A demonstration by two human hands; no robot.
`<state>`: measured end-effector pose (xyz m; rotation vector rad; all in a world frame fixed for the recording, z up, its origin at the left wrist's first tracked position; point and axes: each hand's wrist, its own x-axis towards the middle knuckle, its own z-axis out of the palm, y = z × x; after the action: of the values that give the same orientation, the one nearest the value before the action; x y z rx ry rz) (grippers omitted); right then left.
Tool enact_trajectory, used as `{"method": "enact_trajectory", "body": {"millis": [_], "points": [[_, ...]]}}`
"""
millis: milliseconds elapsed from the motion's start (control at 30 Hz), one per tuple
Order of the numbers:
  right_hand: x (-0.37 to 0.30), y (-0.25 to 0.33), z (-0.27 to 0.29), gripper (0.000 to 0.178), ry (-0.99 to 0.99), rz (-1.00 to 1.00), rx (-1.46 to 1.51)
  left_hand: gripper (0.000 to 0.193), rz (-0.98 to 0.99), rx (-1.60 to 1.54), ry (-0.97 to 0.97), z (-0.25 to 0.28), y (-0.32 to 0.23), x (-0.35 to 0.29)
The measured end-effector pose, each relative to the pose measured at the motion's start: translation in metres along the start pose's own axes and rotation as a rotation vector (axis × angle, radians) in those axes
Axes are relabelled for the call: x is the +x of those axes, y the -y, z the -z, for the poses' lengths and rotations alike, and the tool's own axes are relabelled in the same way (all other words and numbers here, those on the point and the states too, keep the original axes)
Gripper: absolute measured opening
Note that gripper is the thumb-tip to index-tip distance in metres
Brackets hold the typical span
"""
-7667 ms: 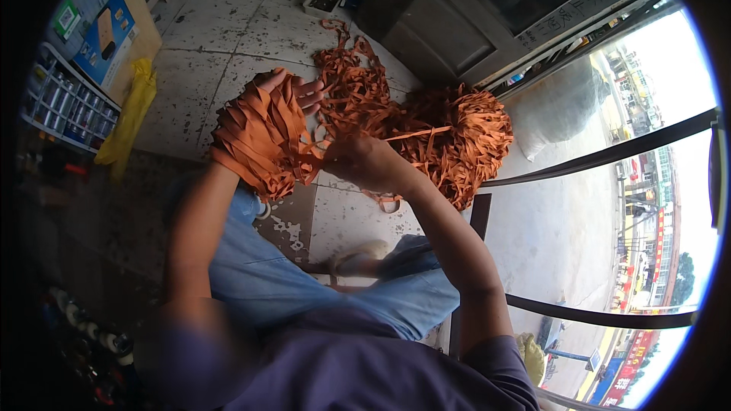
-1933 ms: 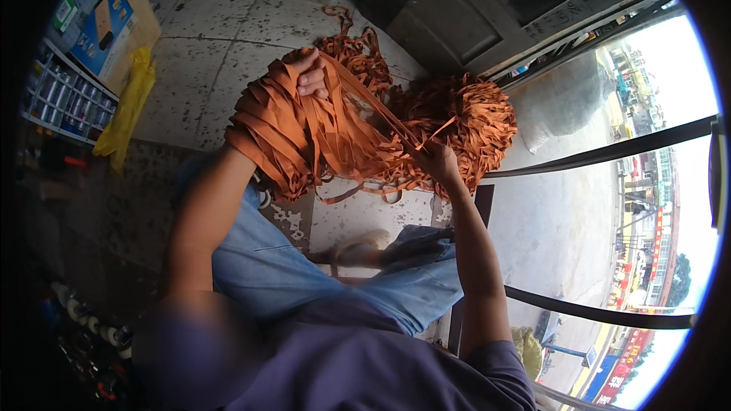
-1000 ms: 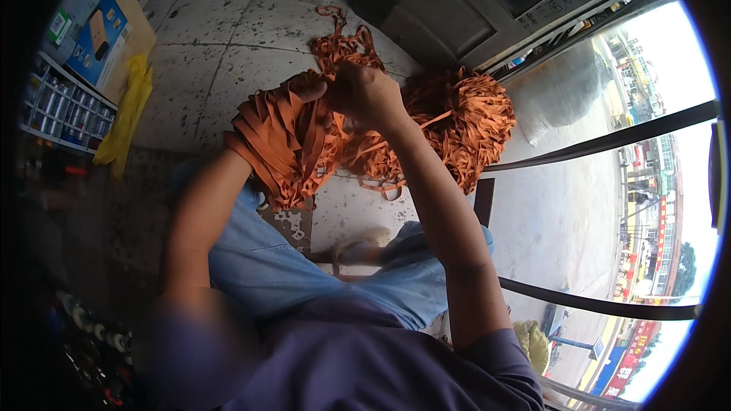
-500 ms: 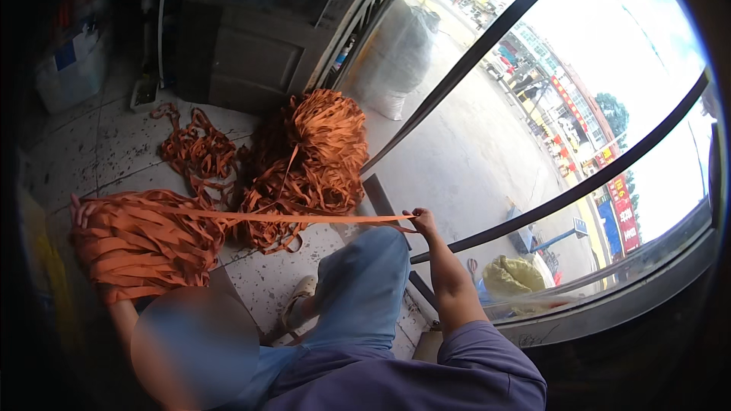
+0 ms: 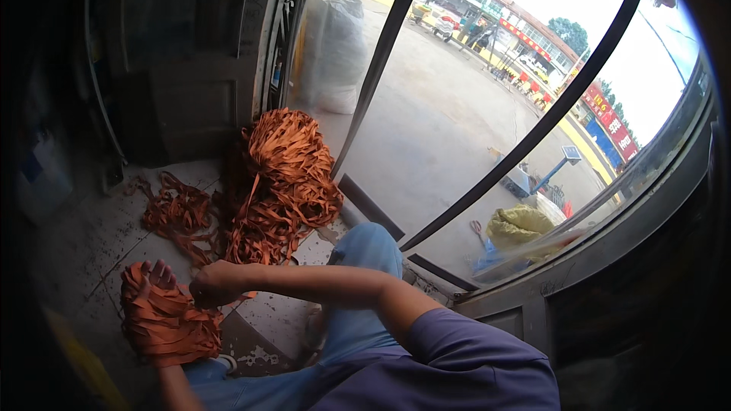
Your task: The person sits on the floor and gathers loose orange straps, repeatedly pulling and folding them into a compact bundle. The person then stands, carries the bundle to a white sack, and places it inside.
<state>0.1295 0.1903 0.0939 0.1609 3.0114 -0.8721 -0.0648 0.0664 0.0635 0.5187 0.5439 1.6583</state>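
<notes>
My left hand (image 5: 158,277) sits inside a thick coil of orange strap (image 5: 164,320) wound around it, fingers spread at the top of the coil. My right hand (image 5: 215,284) is closed on the strap right beside the left hand, my forearm crossing in front of my knees. A loose strand runs from there up to a big tangled heap of orange strap (image 5: 278,183) on the floor by the doorway. A smaller tangle of strap (image 5: 177,213) lies to the heap's left.
A dark metal door panel (image 5: 194,106) stands behind the heap. Black curved bars (image 5: 525,141) cross the opening to a street. A yellow-green sack (image 5: 519,226) lies outside at the right, a white sack (image 5: 333,53) farther back. Stained floor tiles (image 5: 91,243) lie at left.
My right hand, stretched out to the right with a taut strand half a second ago, has come back across to the coil on my left hand. The view has swung slightly.
</notes>
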Motion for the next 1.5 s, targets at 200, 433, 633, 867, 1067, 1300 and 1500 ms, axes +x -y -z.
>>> {"method": "enact_trajectory", "body": {"millis": [200,433,633,867,1067,1300,1500], "points": [[0.046,-0.012,0.03,0.029,-0.351,-0.146,0.174,0.027,0.254,-0.044,-0.068,0.01,0.028,0.002],[-0.161,-0.184,0.002,0.033,-0.35,-0.56,0.105,0.026,-0.455,-0.361,-0.037,0.048,-0.041,0.0],[-0.451,-0.223,0.026,0.03,-1.481,-1.683,0.086,0.022,-0.604,-0.371,-0.205,0.109,-0.072,-0.013],[-0.254,-0.154,0.044,0.019,-0.262,-1.234,-0.279,0.021,-0.485,-0.199,-0.306,0.084,-0.053,-0.008],[-0.05,-0.028,0.011,0.018,0.338,-0.044,0.303,0.025,-0.137,-0.007,-0.447,-0.005,-0.024,-0.001],[0.07,-0.006,0.018,0.019,-0.367,-0.088,-0.096,0.033,0.213,0.037,0.195,0.012,0.018,-0.001],[-0.082,-0.155,0.002,0.022,-0.333,-0.475,0.307,0.031,-0.228,-0.324,0.014,0.03,-0.022,0.011]]}}
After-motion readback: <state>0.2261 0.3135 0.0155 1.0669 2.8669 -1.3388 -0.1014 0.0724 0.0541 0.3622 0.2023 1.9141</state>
